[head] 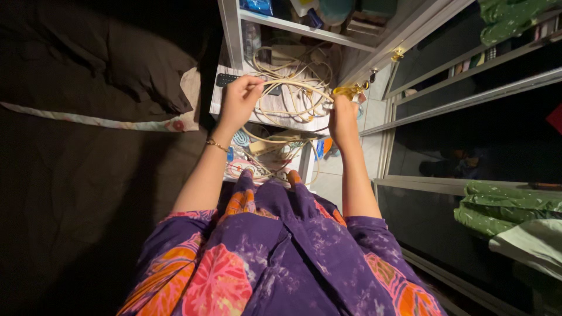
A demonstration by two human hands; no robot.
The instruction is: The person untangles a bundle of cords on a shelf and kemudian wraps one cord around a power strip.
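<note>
Both my hands are raised over a small white shelf unit, working a tangle of cream-coloured cables. My left hand, with a thin gold bracelet at the wrist, pinches a loop of cable near a black remote control. My right hand grips another part of the same cable bundle, next to a small yellow piece. More cable hangs down onto the lower shelf. My purple and orange patterned dress fills the bottom of the view.
A dark bed with a brown blanket lies at the left. At the right stands a glass-fronted wardrobe with metal frames and folded green cloth. The upper shelf holds boxes and small containers.
</note>
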